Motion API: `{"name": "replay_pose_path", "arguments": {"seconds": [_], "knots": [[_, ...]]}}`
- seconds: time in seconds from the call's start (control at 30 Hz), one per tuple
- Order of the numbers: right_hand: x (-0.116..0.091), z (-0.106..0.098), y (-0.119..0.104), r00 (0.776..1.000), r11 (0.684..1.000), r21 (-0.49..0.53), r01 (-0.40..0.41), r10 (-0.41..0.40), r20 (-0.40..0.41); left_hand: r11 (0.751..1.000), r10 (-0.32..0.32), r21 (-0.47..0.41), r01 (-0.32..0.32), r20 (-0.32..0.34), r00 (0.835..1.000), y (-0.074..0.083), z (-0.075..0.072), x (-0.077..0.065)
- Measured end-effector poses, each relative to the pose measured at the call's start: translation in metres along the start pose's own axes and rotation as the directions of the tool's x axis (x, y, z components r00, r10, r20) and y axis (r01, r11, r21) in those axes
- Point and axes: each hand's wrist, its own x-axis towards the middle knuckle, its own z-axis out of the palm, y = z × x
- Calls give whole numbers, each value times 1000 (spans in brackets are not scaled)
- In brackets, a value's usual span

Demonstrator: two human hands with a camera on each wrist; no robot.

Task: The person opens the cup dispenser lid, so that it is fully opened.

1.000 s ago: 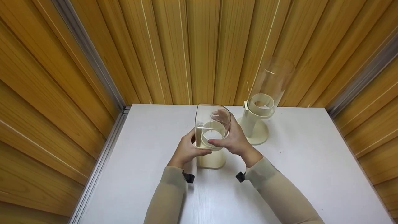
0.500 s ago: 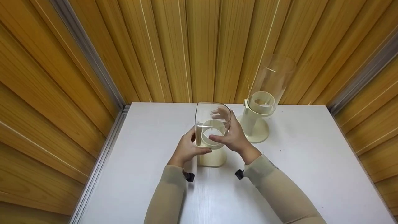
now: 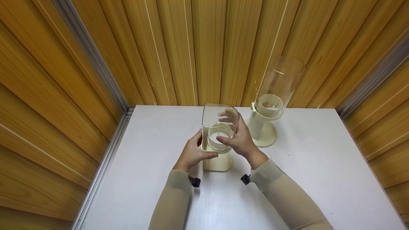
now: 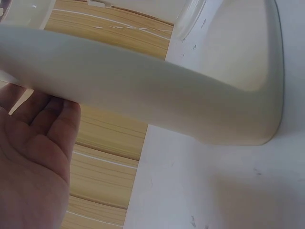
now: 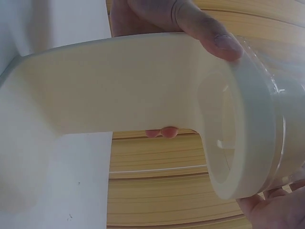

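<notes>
A cream stand stands upright on the white table, its column seen from the side in the left wrist view. A clear, open-topped sleeve sits on its upper ring, around a cream inner collar. My left hand grips the stand from the left just under the sleeve; its thumb lies against the ring in the right wrist view. My right hand holds the clear sleeve from the right, thumb at the near side and fingers behind, seen through the wall.
A second cream stand with a tall clear tube stands at the back right, close to my right hand. The white table meets wood-panelled walls behind and at the sides.
The clear sleeve has shifted slightly up and to the right in the head view, and the right thumb with it. Both hands keep their hold; the second stand stays put.
</notes>
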Motion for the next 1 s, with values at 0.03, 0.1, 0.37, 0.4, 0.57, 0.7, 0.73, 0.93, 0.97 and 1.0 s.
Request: {"name": "replay_pose_path", "arguments": {"seconds": [0.03, 0.1, 0.37, 0.4, 0.57, 0.7, 0.73, 0.93, 0.97, 1.0], "knots": [[0, 0, 0, 1000, 1000, -2, 3, -3, 0, 1000, -1, 1, 1, -1, 1000, 0, 0, 0], [-1, 0, 0, 1000, 1000, -9, 10, -10, 0, 1000, -2, -1, 2, -2, 1000, 0, 1, 0], [-2, -1, -2, 1000, 999, -43, 11, -10, 21, 1000, 13, -29, -13, 9, 1000, -1, 1, 0], [-2, -1, -2, 1000, 999, -39, 9, -8, 23, 999, 15, -33, -14, 11, 1000, -2, 1, 0], [-2, -3, -3, 999, 1000, -5, -21, 22, 44, 999, 21, -30, -21, 8, 1000, -3, 1, 0], [-3, -6, -6, 997, 999, 26, -31, 29, 76, 999, 29, -29, -29, 8, 1000, -3, 1, -1], [-3, -7, -7, 996, 999, 28, -33, 31, 82, 999, 30, -29, -30, 7, 1000, -3, 1, -1], [-4, -10, -9, 994, 999, -2, -47, 47, 99, 999, 32, -23, -32, 0, 999, -3, 1, 0], [-4, -10, -9, 994, 999, -8, -50, 51, 98, 999, 35, -24, -35, 0, 999, -3, 1, 1], [-4, -11, -10, 994, 998, -14, -57, 58, 96, 999, 37, -25, -37, 0, 999, -3, 1, 1]]}}
